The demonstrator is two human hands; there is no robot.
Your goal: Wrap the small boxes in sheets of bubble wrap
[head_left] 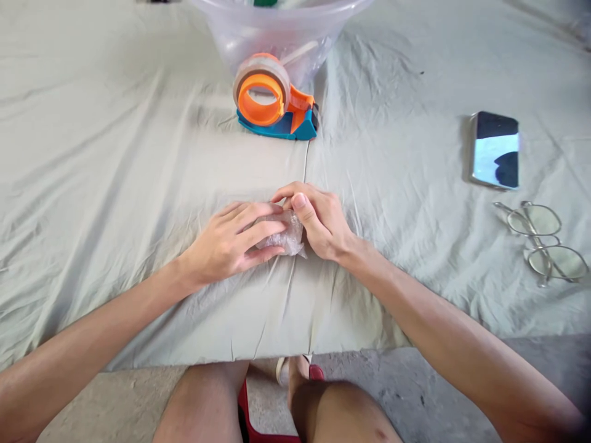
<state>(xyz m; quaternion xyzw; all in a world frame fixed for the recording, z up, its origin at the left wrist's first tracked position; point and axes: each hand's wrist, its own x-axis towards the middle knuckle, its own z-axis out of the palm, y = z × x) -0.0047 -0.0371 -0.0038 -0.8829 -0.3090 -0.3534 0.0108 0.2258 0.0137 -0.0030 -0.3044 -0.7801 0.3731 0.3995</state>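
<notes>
One crumpled plastic bundle (292, 237) on cloth (392, 184); left hand (226, 242), right hand (322, 223): each grip closed on it.

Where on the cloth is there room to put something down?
There's bare cloth left of the left hand and tape dispenser, and another patch between the right hand and the phone. It's crowded in the middle, where both hands meet at the crinkly plastic bundle, farther back by the tub, and around the glasses.
</notes>
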